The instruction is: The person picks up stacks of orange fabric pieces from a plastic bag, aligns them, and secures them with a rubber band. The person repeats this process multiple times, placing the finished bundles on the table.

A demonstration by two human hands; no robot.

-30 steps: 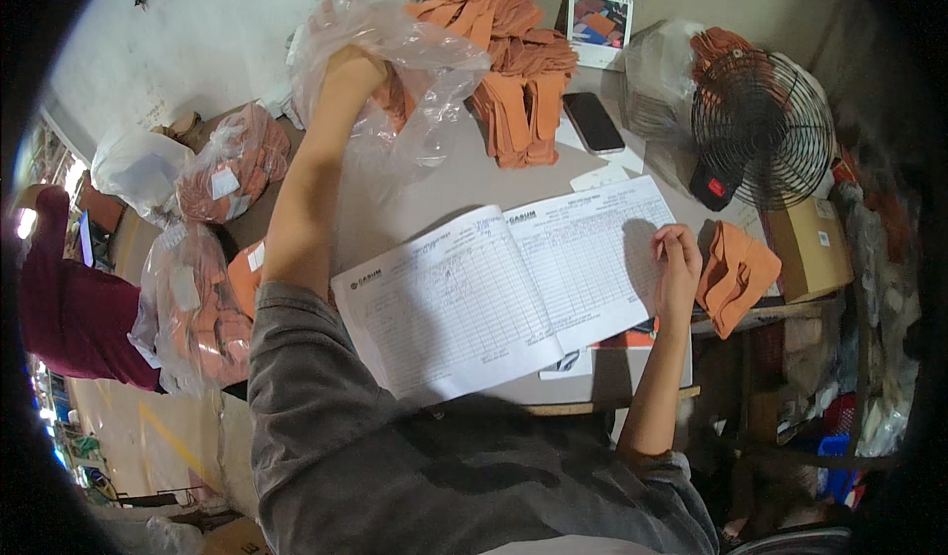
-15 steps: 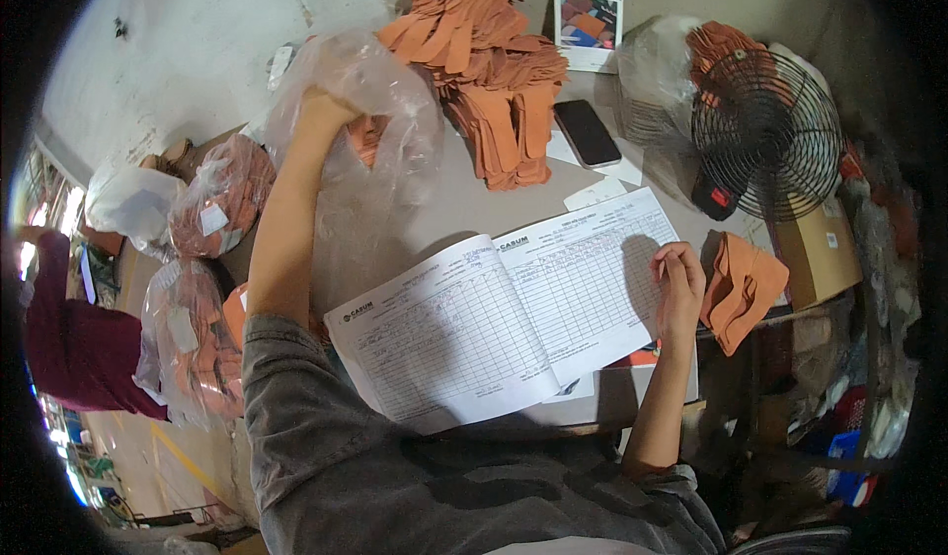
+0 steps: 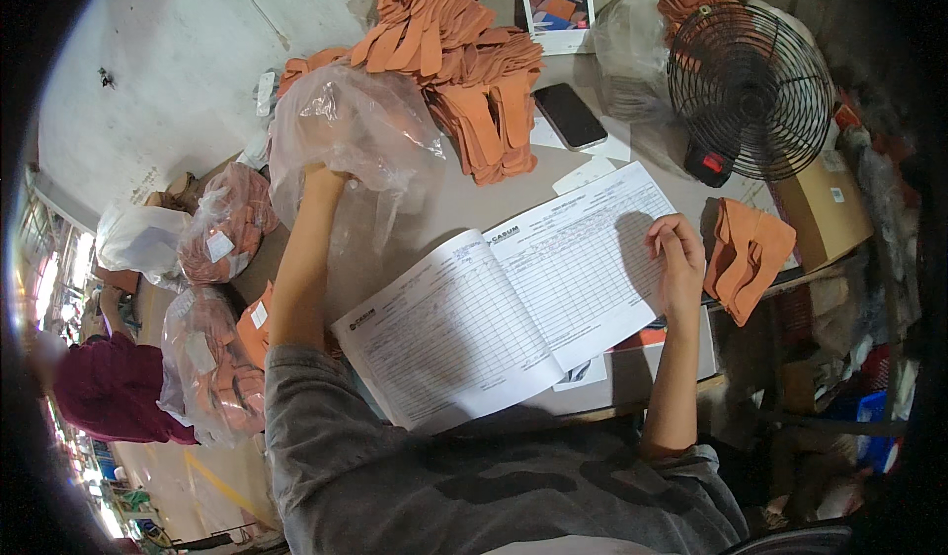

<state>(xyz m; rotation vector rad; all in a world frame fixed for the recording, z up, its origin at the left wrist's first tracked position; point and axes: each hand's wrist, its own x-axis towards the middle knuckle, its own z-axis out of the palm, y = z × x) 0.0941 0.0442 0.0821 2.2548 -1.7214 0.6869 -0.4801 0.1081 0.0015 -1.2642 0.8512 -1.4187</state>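
My left hand point(image 3: 331, 125) is inside a clear plastic bag point(image 3: 390, 111) at the left rear of the table; the cloudy film hides its fingers. Close behind the bag rises a tall pile of flat orange-brown cut pieces point(image 3: 484, 101). An open record book point(image 3: 583, 259) with printed grids and handwriting lies in front of me. Over its right edge my right hand point(image 3: 679, 259) hovers or rests, its fingers loosely bent and slightly apart, with nothing visible in them. A small stack of orange-brown pieces point(image 3: 748, 259) sits just right of that hand.
A black phone point(image 3: 571, 117) and a desk calendar point(image 3: 558, 12) are at the back. To the right stand a black wire fan point(image 3: 750, 91) and a cardboard box point(image 3: 829, 209). Filled plastic bags point(image 3: 212, 357) crowd the left; beyond them is a person in a maroon top point(image 3: 114, 387).
The bag now covers my left hand down to the wrist, and the orange-brown pieces seen beside that hand are hidden. My right hand keeps its place by the book. The view has shifted slightly.
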